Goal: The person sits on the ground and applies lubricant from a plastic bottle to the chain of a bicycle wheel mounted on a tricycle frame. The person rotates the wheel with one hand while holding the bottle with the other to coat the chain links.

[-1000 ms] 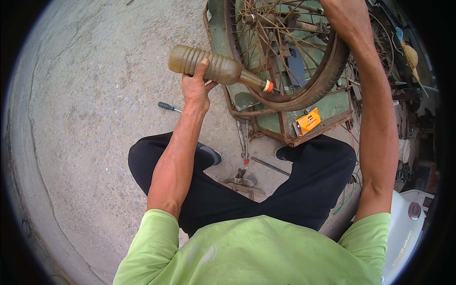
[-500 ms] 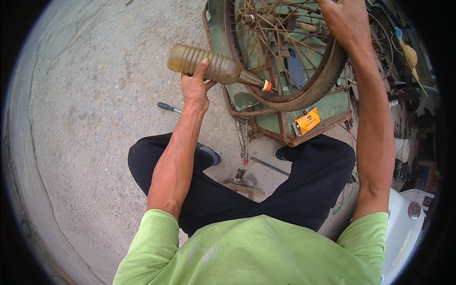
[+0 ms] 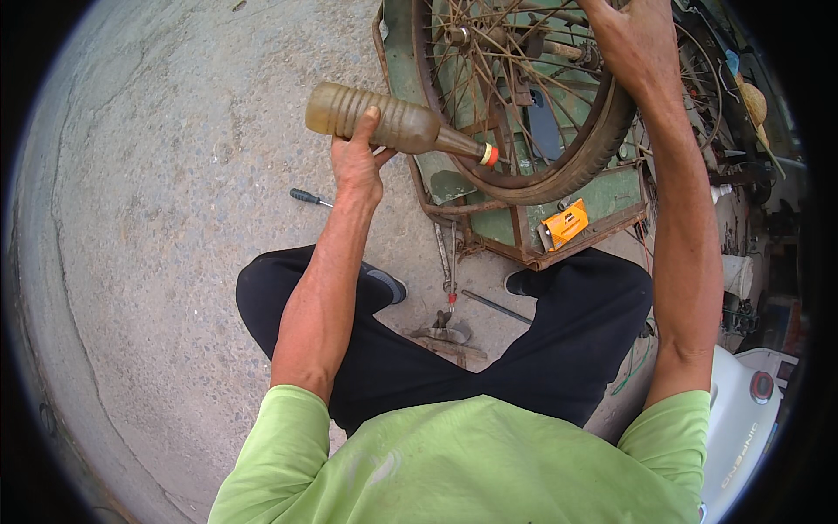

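A dirty, translucent ribbed plastic bottle (image 3: 384, 118) lies sideways in my left hand (image 3: 358, 162), its thumb across the bottle's side. The neck points right and slightly down, and its red-and-yellow cap (image 3: 490, 155) sits at the inner rim of a spoked wheel (image 3: 572, 177). That wheel has rusty spokes and a worn tyre. At the top edge my right hand (image 3: 635, 44) is on the tyre's right side, closed on it as far as shows; the fingertips are partly cut off or hidden.
A rusty green metal cart frame (image 3: 624, 194) lies behind the wheel, with an orange box (image 3: 566, 224) on it. A dark-handled screwdriver (image 3: 305, 196), a wrench (image 3: 443, 249) and a metal rod (image 3: 496, 306) lie on the concrete. A white scooter body (image 3: 742, 419) stands at the lower right.
The bottle and my left hand have shifted very slightly left. My right hand has moved a little on the wheel; little else differs.
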{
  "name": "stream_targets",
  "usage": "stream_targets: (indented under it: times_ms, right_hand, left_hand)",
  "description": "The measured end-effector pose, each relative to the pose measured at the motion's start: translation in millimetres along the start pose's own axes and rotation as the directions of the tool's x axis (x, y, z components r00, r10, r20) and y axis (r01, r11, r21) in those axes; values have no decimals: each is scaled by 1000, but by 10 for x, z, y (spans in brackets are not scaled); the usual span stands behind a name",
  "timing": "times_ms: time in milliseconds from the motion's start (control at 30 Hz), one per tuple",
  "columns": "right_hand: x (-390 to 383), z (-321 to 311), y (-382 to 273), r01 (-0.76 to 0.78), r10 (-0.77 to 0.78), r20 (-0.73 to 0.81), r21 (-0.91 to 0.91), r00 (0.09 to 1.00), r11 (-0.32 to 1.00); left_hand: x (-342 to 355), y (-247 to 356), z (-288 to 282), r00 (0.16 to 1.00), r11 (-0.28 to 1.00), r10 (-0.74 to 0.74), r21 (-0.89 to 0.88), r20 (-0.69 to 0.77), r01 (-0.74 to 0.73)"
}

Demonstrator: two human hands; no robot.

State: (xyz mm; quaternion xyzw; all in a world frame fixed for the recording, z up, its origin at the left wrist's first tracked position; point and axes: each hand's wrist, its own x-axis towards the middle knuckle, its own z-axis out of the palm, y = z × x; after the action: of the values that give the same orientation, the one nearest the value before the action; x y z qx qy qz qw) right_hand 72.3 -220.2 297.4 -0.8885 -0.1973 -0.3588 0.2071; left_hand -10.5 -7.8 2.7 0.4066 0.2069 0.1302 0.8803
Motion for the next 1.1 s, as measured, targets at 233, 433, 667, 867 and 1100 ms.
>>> stream_targets:
  times_ms: [233, 433, 667, 867, 1100]
  right_hand:
    - [-98, 35, 50, 96, -97, -62, -20, 993, 995]
    - [-111, 9, 102, 95, -93, -53, 35, 994, 995]
    - [-172, 42, 95, 130, -129, -90, 11, 988, 991]
    - [-189, 12, 29, 82, -79, -78, 34, 994, 996]
    - [-193, 24, 86, 100, -99, -82, 11, 992, 995]
  left_hand:
    - [-36, 87, -29, 998, 998, -51, -19, 20, 52]
    - [-45, 92, -20, 999, 998, -43, -53, 28, 45]
    - [-32, 45, -7, 1000, 1000, -27, -2, 9, 27]
    - [-50, 58, 10, 999, 999, 22, 28, 24, -23]
    - [-48, 93, 39, 996, 996, 73, 39, 44, -75]
